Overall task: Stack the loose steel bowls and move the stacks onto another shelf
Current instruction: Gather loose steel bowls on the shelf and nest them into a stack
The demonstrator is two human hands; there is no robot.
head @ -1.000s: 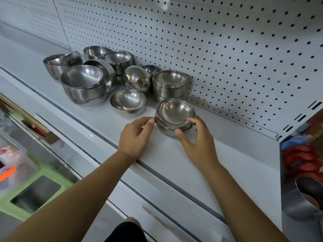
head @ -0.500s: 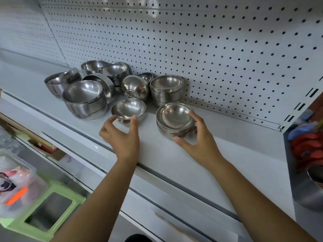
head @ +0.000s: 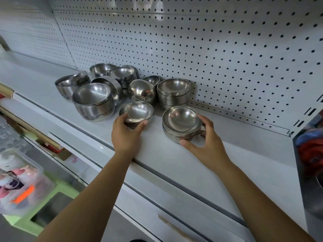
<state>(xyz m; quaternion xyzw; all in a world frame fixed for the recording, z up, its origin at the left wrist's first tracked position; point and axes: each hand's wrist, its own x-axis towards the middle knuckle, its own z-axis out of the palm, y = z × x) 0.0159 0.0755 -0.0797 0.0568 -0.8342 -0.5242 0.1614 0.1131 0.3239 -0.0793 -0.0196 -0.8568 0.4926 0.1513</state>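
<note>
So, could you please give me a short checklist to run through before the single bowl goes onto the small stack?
1. Left hand grips the single bowl: ok.
2. Right hand holds the small stack by its side: ok.
3. Stack's top bowl is upright and holds nothing: ok.
4. Shelf between bowl and stack bears no other bowl: ok.
5. Single bowl matches the stack's size: cannot tell.
6. Tipped bowl behind the single bowl is clear of it: cannot tell.
</note>
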